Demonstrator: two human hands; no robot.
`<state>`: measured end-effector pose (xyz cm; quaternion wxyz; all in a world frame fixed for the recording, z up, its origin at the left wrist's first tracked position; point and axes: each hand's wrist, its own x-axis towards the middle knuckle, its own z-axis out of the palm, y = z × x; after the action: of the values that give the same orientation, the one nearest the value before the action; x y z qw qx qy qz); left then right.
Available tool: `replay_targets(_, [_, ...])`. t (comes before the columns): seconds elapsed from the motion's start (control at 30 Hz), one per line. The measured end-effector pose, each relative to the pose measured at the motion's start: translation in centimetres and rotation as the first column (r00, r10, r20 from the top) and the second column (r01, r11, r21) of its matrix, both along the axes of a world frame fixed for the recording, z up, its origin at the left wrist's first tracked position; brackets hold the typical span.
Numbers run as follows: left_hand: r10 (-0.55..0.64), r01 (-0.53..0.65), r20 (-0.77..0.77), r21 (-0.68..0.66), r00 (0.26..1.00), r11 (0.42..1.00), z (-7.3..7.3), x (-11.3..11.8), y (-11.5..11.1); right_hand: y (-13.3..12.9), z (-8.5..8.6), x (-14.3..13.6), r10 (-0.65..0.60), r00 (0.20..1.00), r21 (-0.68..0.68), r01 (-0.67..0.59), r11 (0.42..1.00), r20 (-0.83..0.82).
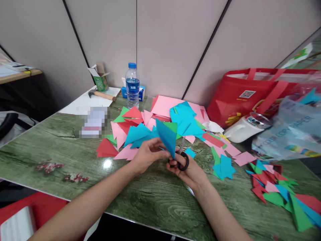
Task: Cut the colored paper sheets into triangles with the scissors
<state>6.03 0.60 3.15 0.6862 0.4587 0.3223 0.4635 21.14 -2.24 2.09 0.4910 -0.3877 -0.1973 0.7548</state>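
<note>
Two bare forearms come nearest to me, with one white object on a red surface at lower left. Beyond them I see one green wood-patterned table, decorated with two flower clusters.

Both hands are close together over the table; whether they touch, I can't tell. The left hand pinches one folded blue paper near its lower tip. The right hand is closed around one pair of black-handled scissors, right beside that tip.

To the right I have one heap of cut pieces in four colours, red, pink, green and blue, overlapping too much to count. A small blue-and-green cluster sits between it and the right hand.

Past the hands spreads one larger pile in the same four colours, also uncountable. Left of it lies one pixelated rectangular item.

Farther back I count one clear "COLOR COPY PAPER" bag, one white mug on its side, one red bag, one blue-capped bottle, one blue tissue box, one hammer and one open green box.
</note>
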Motion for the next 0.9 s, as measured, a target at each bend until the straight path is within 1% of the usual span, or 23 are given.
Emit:
replay_targets(0.07, [0.095,-0.096,-0.064,-0.006,0.993,0.995,-0.2,0.0,0.1,-0.2,0.0,-0.3,0.053,0.996,0.033,-0.056,0.998,0.077])
replay_targets(0.13, [0.172,-0.176,-0.125,-0.021,0.977,0.984,-0.5,-0.1,0.3,-0.3,0.1,-0.6,0.034,0.982,0.069,-0.048,0.996,0.187])
replay_targets(0.2, [0.200,-0.207,-0.164,-0.029,0.966,0.978,-0.7,-0.2,0.6,-0.3,0.0,-0.7,-0.079,0.956,0.132,0.042,0.990,0.283])
replay_targets(0.27, [0.216,-0.224,-0.188,-0.022,0.958,0.974,-0.8,-0.2,0.7,-0.1,-0.1,-0.6,-0.198,0.923,0.215,0.130,0.968,0.331])
replay_targets(0.33, [0.222,-0.229,-0.207,-0.008,0.953,0.973,-0.8,-0.2,0.6,-0.1,-0.3,-0.6,-0.255,0.899,0.280,0.157,0.947,0.357])
replay_targets(0.4, [0.210,-0.214,-0.229,0.006,0.950,0.977,-0.7,-0.2,0.5,-0.1,-0.5,-0.6,-0.261,0.883,0.307,0.142,0.941,0.391])
replay_targets(0.53, [0.203,-0.191,-0.251,0.073,0.946,0.979,-0.7,-0.1,0.4,-0.3,-0.7,-0.8,-0.226,0.872,0.304,0.095,0.948,0.433])
replay_targets(0.6, [0.238,-0.220,-0.244,0.100,0.940,0.970,-0.8,-0.1,0.5,-0.4,-0.7,-1.0,-0.195,0.871,0.303,0.056,0.951,0.451])
replay_targets(0.73, [0.352,-0.319,-0.246,0.164,0.903,0.933,-1.2,-0.3,0.8,-0.6,-0.7,-1.4,-0.136,0.864,0.309,-0.024,0.951,0.485])
replay_targets(0.8, [0.371,-0.318,-0.270,0.220,0.888,0.922,-1.1,-0.4,0.8,-0.5,-0.7,-1.5,-0.183,0.852,0.335,0.009,0.942,0.490])
replay_targets(0.9, [0.352,-0.272,-0.332,0.265,0.875,0.925,-0.8,-0.4,0.5,-0.4,-0.8,-1.2,-0.350,0.819,0.392,0.169,0.904,0.454])
